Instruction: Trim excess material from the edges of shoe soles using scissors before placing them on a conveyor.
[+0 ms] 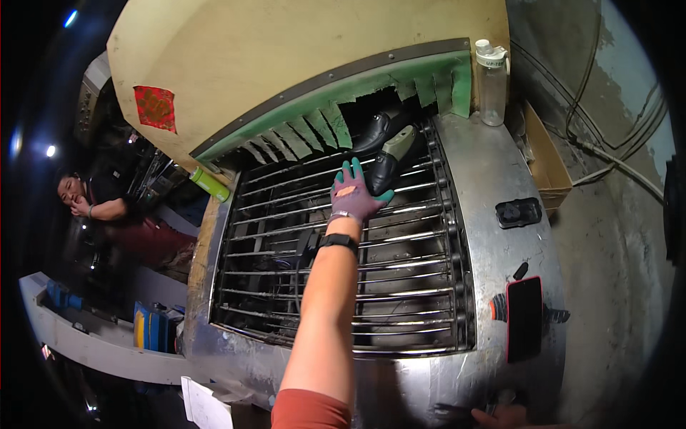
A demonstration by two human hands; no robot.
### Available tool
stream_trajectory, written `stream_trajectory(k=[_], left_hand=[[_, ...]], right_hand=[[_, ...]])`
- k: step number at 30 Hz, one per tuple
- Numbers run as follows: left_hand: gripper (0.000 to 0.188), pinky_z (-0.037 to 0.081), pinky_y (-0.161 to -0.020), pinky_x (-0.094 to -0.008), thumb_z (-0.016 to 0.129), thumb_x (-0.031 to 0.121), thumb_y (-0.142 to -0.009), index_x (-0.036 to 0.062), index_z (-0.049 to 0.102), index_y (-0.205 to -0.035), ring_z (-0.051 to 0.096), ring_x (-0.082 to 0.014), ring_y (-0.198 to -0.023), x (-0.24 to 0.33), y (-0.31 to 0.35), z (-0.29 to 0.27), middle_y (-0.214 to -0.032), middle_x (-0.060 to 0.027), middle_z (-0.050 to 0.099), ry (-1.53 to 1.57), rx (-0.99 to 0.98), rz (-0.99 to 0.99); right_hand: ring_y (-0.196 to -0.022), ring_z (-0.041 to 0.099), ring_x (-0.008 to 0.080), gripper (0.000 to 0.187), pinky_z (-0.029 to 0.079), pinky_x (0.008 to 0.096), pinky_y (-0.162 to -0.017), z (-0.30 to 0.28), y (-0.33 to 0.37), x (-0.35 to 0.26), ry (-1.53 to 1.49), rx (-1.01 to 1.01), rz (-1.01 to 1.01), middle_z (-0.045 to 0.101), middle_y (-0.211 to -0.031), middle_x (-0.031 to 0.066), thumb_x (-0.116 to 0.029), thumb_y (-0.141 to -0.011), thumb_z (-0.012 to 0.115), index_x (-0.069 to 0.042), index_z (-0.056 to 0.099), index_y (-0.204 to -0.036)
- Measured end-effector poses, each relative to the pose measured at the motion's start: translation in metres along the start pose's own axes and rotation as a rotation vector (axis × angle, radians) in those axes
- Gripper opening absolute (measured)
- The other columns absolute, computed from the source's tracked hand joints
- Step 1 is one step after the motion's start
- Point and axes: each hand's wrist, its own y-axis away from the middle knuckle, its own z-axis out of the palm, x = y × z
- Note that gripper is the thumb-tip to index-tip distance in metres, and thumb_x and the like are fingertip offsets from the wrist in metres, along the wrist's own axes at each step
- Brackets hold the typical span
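My left hand (355, 193), in a purple and green work glove, reaches over a roller conveyor (400, 268). Its fingers are spread, the thumb stretched toward the toe of a black shoe (382, 174); whether they touch I cannot tell. A pale greenish last (401, 141) fills that shoe's opening. Just beyond lies another black shoe (373, 134), partly under the green flap curtain (307, 132) of a cream machine hood (286, 36). At the lower right edge my bare right hand (504, 416) is dim and cut off, its fingers indistinct near a small blurred object.
On the metal rim stand a clear bottle (491, 89), a black tray-like case (519, 212) and a red-edged phone (524, 319). A green can (209, 184) is at the left. A cardboard box (547, 161) sits beyond the right edge. Another person (121, 207) is at far left.
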Motion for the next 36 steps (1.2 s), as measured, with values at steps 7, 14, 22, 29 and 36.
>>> stream_trajectory(k=[7,14,22,29,36], left_hand=[[0.097,0.053,-0.078,-0.0438,0.076,0.054,-0.067,0.0071,0.034,-0.142,0.064,-0.0354,-0.089,0.012,0.004,0.020,-0.101,-0.0209,0.061,-0.089,0.090,0.034],[0.091,0.051,-0.077,-0.0437,0.081,0.041,-0.064,0.0092,0.041,-0.139,0.059,-0.0351,-0.089,-0.015,0.134,-0.041,-0.108,-0.0185,0.056,-0.157,0.205,0.132],[0.084,0.050,-0.079,-0.0435,0.084,0.037,-0.063,-0.0017,0.048,-0.129,0.061,-0.0396,-0.094,-0.051,0.399,-0.114,-0.106,-0.0227,0.061,0.127,0.303,-0.108],[0.054,0.053,-0.076,-0.0276,0.070,0.023,-0.086,0.0016,0.049,-0.132,0.067,-0.0153,-0.088,-0.021,0.672,-0.088,-0.105,-0.0101,0.067,1.261,0.185,-1.032],[0.073,0.051,-0.093,-0.0424,0.059,0.053,-0.087,0.0021,0.043,-0.136,0.057,-0.0353,-0.110,0.014,0.762,-0.058,-0.128,-0.0197,0.054,2.652,0.341,-1.043]], right_hand=[[-0.049,0.047,0.0263,0.053,0.039,0.0399,-0.043,-0.002,-0.002,0.007,-0.013,-0.017,0.029,0.050,-0.072,0.0123,-0.018,-0.080,0.061,-0.018,0.055,-0.132],[-0.051,0.049,0.0267,0.052,0.041,0.0408,-0.045,0.010,-0.003,0.010,0.071,0.000,-0.143,0.050,-0.074,0.0114,-0.022,-0.080,0.063,-0.018,0.055,-0.131],[-0.062,0.054,0.0377,0.046,0.042,0.0469,-0.052,-0.007,-0.029,-0.016,-0.132,0.217,0.045,0.052,-0.076,0.0152,-0.013,-0.058,0.068,-0.006,0.059,-0.102],[-0.072,0.057,0.0390,0.047,0.045,0.0452,-0.058,-0.005,-0.026,-0.016,-0.086,0.317,-0.025,0.054,-0.084,0.0173,-0.005,-0.062,0.067,-0.005,0.058,-0.108],[-0.078,0.063,0.0347,0.045,0.051,0.0395,-0.067,-0.012,-0.041,-0.086,-0.357,0.043,-0.235,0.063,-0.089,0.0164,-0.015,-0.068,0.073,-0.005,0.058,-0.110]])
